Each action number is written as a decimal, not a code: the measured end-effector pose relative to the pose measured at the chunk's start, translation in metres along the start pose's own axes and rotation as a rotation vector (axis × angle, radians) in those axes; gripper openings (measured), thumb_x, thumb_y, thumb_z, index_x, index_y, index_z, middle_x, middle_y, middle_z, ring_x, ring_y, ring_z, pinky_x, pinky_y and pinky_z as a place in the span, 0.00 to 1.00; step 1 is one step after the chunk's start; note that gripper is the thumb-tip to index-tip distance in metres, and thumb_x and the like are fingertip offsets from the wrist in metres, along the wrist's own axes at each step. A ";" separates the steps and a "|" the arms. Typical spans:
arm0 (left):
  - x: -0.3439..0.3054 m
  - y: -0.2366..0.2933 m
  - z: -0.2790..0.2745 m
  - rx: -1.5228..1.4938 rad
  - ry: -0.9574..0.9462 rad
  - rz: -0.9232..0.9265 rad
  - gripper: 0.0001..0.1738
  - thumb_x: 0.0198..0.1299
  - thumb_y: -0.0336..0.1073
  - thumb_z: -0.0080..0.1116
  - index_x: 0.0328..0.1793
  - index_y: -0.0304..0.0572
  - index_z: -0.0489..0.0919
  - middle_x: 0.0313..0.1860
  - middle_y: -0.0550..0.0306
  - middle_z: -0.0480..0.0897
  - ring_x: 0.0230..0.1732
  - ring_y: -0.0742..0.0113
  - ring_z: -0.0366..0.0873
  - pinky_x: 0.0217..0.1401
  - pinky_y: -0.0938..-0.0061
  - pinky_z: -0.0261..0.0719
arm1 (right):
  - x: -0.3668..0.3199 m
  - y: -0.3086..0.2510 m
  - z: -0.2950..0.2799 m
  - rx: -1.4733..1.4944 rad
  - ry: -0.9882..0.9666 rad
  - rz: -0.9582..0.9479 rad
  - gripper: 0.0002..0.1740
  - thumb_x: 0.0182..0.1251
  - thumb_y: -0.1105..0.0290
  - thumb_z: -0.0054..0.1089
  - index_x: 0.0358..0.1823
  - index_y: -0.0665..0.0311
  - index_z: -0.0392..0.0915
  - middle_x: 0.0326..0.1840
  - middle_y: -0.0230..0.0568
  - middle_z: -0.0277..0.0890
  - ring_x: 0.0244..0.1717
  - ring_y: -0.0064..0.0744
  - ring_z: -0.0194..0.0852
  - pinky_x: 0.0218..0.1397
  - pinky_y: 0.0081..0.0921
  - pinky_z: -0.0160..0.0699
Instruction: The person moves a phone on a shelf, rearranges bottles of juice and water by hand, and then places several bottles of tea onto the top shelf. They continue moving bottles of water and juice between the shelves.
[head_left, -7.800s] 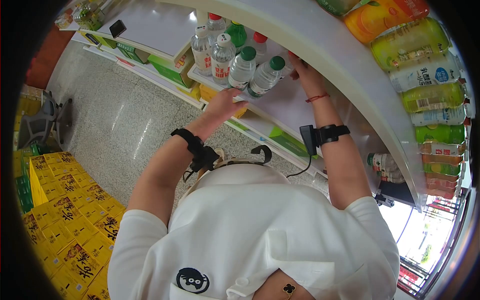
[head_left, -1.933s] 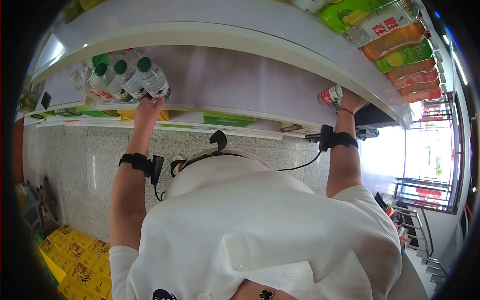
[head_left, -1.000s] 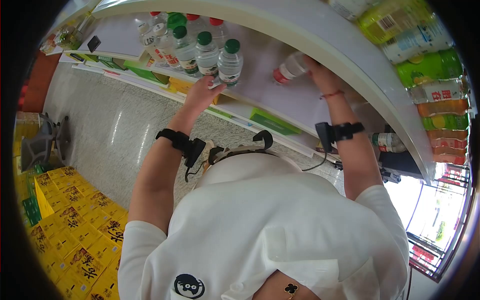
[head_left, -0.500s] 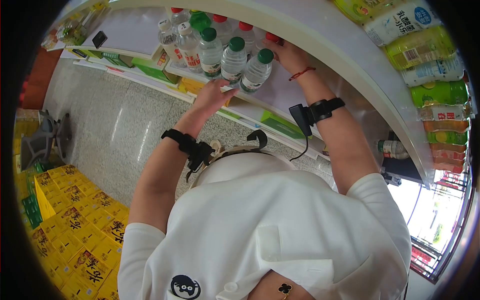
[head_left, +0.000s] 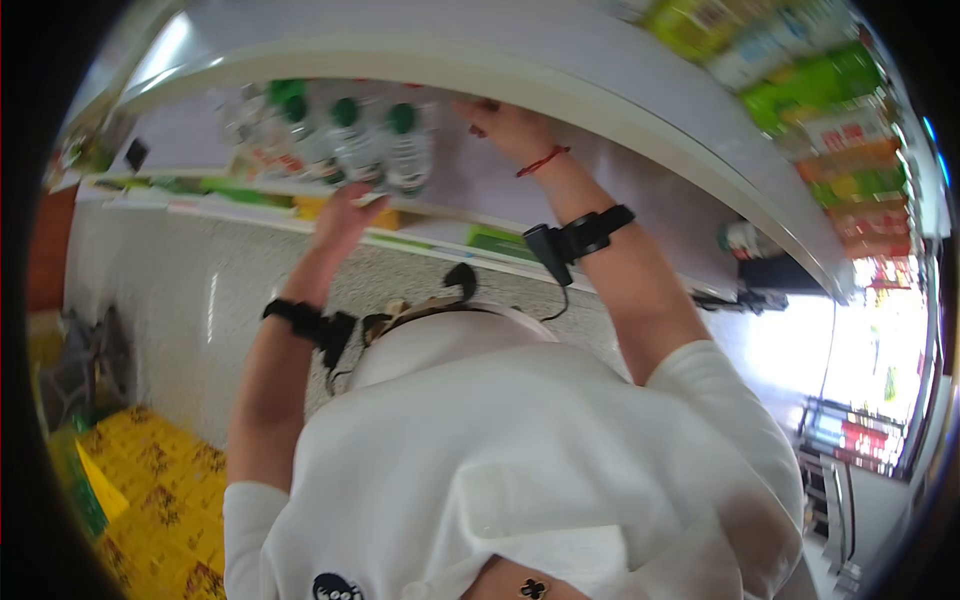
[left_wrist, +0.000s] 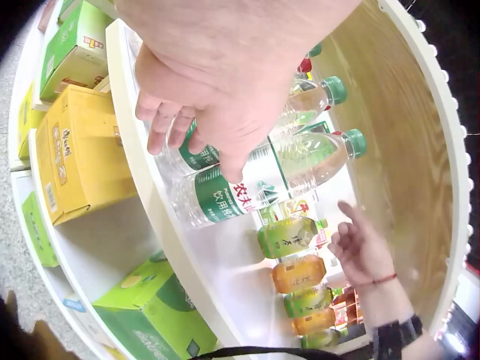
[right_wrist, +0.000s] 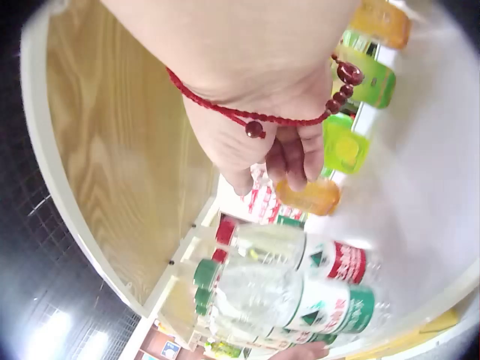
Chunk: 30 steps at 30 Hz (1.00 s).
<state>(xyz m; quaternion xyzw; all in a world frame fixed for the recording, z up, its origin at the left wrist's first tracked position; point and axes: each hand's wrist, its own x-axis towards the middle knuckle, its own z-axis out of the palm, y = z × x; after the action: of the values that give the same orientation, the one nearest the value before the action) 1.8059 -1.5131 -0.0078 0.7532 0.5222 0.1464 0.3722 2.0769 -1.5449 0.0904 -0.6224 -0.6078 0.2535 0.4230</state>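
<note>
Clear water bottles with green caps [head_left: 407,150] stand in a group on the shelf, others with red caps behind them. My left hand [head_left: 343,218] is at their front; in the left wrist view, its fingers and thumb [left_wrist: 217,105] lie relaxed against the labels of the front bottles [left_wrist: 247,184]. My right hand [head_left: 512,132] hangs beside the group, empty, fingers loosely bent. The right wrist view shows that hand [right_wrist: 262,142] above a red-label bottle [right_wrist: 337,259] and a green-label bottle [right_wrist: 330,304], apart from both.
A lying bottle [head_left: 748,240] is at the shelf's far right end. The upper shelf's edge [head_left: 480,68] curves above the hands. Boxes, one yellow [left_wrist: 79,154] and one green [left_wrist: 154,311], sit on a lower shelf. Yellow cartons [head_left: 165,490] are stacked on the floor.
The right hand has brought a red-label bottle to the group, let it go and moved off to the right. The left hand stays at the front bottles. The head view has turned.
</note>
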 end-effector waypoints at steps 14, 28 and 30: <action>0.005 -0.003 0.055 -0.072 0.130 -0.040 0.37 0.57 0.56 0.61 0.64 0.37 0.68 0.53 0.45 0.78 0.52 0.56 0.77 0.54 0.67 0.72 | -0.274 0.209 -0.388 -1.512 0.715 0.595 0.22 0.65 0.56 0.51 0.56 0.57 0.76 0.57 0.39 0.76 0.58 0.42 0.73 0.60 0.38 0.70; -0.001 0.033 0.065 -0.171 0.204 -0.051 0.35 0.56 0.54 0.63 0.63 0.38 0.69 0.49 0.47 0.82 0.51 0.55 0.80 0.53 0.65 0.74 | -0.263 0.253 -0.440 -1.209 0.453 0.337 0.17 0.67 0.60 0.50 0.50 0.62 0.78 0.36 0.42 0.77 0.32 0.32 0.75 0.37 0.30 0.73; -0.005 0.044 0.060 -0.124 0.191 -0.109 0.37 0.55 0.55 0.63 0.64 0.39 0.68 0.49 0.45 0.82 0.52 0.53 0.79 0.53 0.63 0.74 | -0.258 0.257 -0.418 -1.182 0.387 0.257 0.17 0.67 0.61 0.49 0.49 0.62 0.78 0.32 0.41 0.77 0.27 0.30 0.76 0.33 0.29 0.74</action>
<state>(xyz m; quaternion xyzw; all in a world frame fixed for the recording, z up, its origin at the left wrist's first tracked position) 1.8706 -1.5501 -0.0163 0.6818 0.5856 0.2291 0.3739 2.5294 -1.8620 0.0393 -0.8534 -0.4781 -0.1932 0.0764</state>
